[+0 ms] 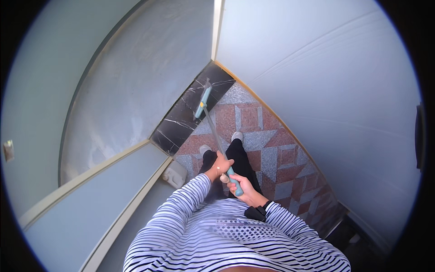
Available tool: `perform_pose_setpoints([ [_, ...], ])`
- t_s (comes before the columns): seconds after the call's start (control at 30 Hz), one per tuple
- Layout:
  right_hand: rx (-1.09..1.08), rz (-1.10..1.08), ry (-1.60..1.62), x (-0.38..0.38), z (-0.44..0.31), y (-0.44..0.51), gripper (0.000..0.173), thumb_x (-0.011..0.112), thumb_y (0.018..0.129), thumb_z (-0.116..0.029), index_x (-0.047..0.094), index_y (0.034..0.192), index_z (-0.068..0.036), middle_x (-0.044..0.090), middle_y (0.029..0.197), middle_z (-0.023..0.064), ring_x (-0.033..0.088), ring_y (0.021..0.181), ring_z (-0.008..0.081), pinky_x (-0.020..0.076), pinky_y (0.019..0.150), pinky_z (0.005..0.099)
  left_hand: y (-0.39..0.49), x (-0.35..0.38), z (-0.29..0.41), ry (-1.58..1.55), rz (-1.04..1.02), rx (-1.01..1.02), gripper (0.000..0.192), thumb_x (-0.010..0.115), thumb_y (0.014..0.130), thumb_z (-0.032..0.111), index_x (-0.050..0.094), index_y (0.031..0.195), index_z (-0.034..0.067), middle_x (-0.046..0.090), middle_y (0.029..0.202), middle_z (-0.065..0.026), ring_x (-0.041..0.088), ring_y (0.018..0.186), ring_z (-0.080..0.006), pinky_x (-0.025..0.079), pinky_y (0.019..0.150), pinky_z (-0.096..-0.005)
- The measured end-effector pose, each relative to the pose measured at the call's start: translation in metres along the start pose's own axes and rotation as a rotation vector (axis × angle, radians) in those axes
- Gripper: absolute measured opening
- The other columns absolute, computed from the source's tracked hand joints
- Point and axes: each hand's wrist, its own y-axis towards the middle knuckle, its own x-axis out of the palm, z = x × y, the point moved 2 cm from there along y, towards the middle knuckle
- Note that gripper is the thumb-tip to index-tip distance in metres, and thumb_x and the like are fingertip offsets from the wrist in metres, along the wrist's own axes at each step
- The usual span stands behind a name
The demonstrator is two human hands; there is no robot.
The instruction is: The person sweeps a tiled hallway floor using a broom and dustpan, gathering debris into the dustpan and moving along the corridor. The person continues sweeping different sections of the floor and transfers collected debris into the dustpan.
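A long-handled floor sweeper with a slim teal head (205, 98) lies slantwise across a black, white-veined stone threshold (175, 124). A yellow joint (202, 104) links the head to a grey pole (214, 131). Whether the head carries bristles or a rubber blade, I cannot tell. My left hand (222, 165) is closed around the pole just above its teal grip. Lower down, nearer my body, my right hand (243, 187) wraps the teal grip (238, 191) close to its end. Both feet stand on the tiled floor behind the threshold.
Red and grey patterned tiles (248, 117) spread under my feet. A pale door panel (323, 85) with a dark handle (419, 136) rises on the right. A white plastic jug (175, 173) stands left of my feet, beside a cream-framed panel (102, 190). Grey floor (136, 74) extends beyond the threshold.
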Motion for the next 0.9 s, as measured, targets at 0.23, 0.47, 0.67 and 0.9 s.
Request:
perform_pose_setpoints([
  [0.23,-0.090,-0.021,0.081,0.033,-0.044,0.062,0.014,0.046,0.080,-0.010,0.037,0.088,-0.003,0.042,0.069,0.0060,0.038,0.047,0.0083,0.0314,0.037,0.0154,0.076,-0.048,0.043,0.147,0.079,0.032,0.069,0.057,0.067,0.020,0.018,0.111,-0.015,0.045,0.100,-0.0300,0.051,0.092,-0.0327,0.042,0.077,-0.0336],
  [0.47,-0.179,-0.042,0.306,-0.003,-0.045,0.051,0.021,0.045,0.080,-0.010,0.040,0.099,-0.001,0.046,0.073,0.0063,0.040,0.048,0.0088,0.0326,0.040,0.0169,0.098,-0.007,0.044,0.517,-0.127,-0.122,0.075,0.056,0.068,0.020,0.009,0.112,-0.019,0.049,0.096,-0.0316,0.052,0.092,-0.0366,0.042,0.078,-0.0341],
  [0.67,-0.237,-0.078,0.154,-0.018,-0.024,-0.003,0.030,0.041,0.081,-0.011,0.040,0.111,-0.007,0.047,0.074,0.0048,0.039,0.048,0.0085,0.0314,0.040,0.0174,0.052,0.031,0.010,0.208,-0.052,0.115,0.063,0.057,0.067,0.019,0.025,0.113,-0.009,0.049,0.095,-0.0242,0.052,0.085,-0.0297,0.042,0.074,-0.0350],
  [0.9,-0.247,-0.058,0.209,0.009,-0.090,0.047,0.012,0.049,0.079,-0.013,0.039,0.081,-0.006,0.043,0.064,0.0048,0.041,0.045,0.0079,0.0317,0.038,0.0179,0.126,-0.004,0.064,0.112,0.019,0.079,0.048,0.055,0.067,0.014,0.032,0.102,-0.010,0.052,0.086,-0.0228,0.056,0.074,-0.0297,0.046,0.064,-0.0332],
])
